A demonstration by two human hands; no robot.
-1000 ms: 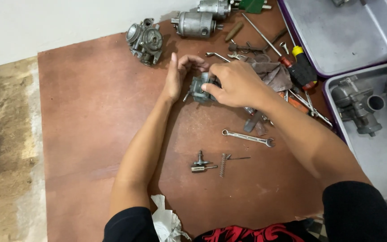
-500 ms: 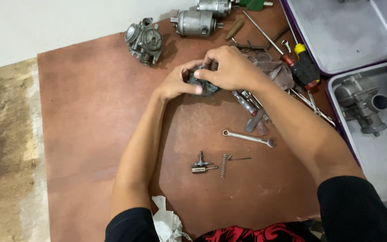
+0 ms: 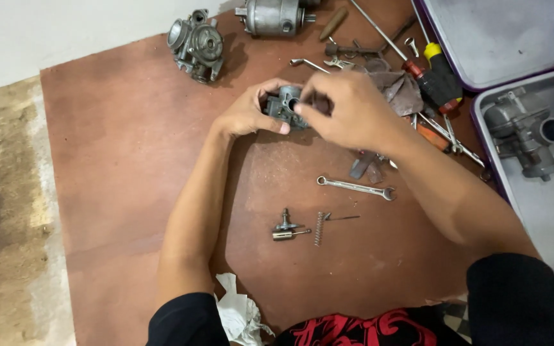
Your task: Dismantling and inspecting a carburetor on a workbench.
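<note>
Both your hands are up over the middle of the brown worktop (image 3: pixel 129 160), meeting on one small grey carburettor body (image 3: pixel 285 106). Your left hand (image 3: pixel 248 115) cups it from the left, thumb laid along its lower edge, fingers curled round the back: a closed grip, the part held clear of the surface. Your right hand (image 3: pixel 347 109) comes in from the right with fingertips pinched together at the part's upper face; whatever they pinch is too small to tell.

Below your hands, a combination wrench (image 3: pixel 356 186) lies flat on the worktop, and nearer you sit a small brass-tipped fitting (image 3: pixel 285 229) and a coil spring (image 3: pixel 319 229) just beside it. Up at the far edge, a second carburettor (image 3: pixel 195 43) and a cylindrical starter motor (image 3: pixel 270 16) stand apart. To the right, a red-and-black-handled screwdriver (image 3: pixel 434 74) rests among loose tools, beside a purple-rimmed metal tray (image 3: pixel 482 83). Another grey casting (image 3: pixel 520 131) lies in the nearer tray. Crumpled white paper (image 3: pixel 238 314) sits at your left elbow.
</note>
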